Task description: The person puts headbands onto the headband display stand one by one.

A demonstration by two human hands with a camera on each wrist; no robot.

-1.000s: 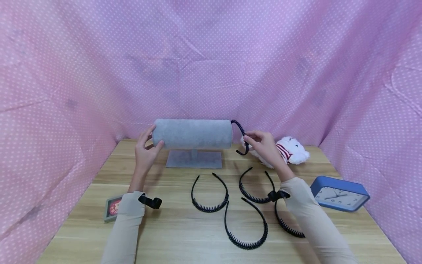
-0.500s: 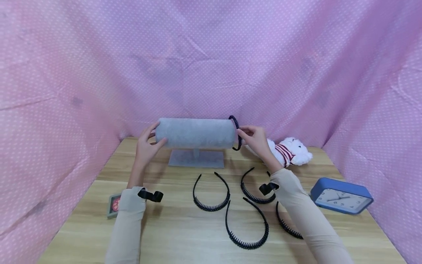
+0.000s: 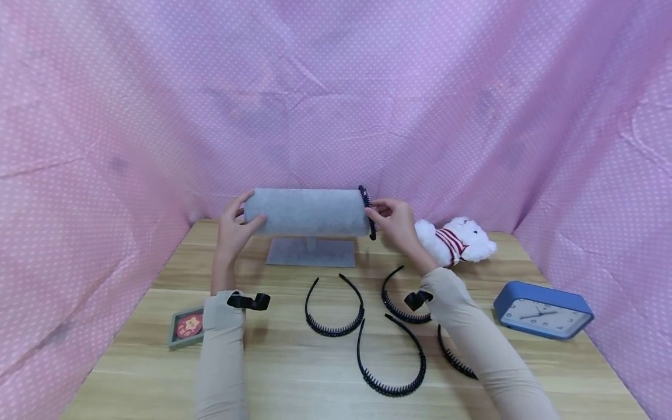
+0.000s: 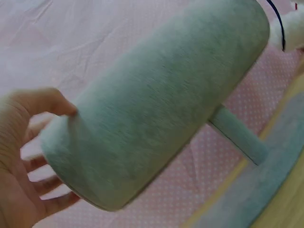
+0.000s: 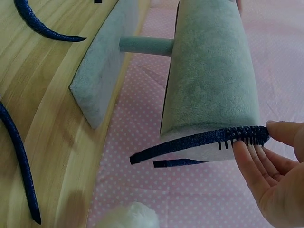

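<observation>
Headband (image 5: 190, 141) sits within right grip (image 3: 397, 224), seemingly touching cylinder (image 3: 304, 211).

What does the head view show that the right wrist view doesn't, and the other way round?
Only the head view shows the blue clock, the small frame with a star, and the striped shirt on the white toy.

Only the right wrist view shows both tips of the held headband.

Both show the grey roll on its post and base, the right hand pinching that headband at the roll's end, loose headbands, the wooden table and the pink dotted cloth.
</observation>
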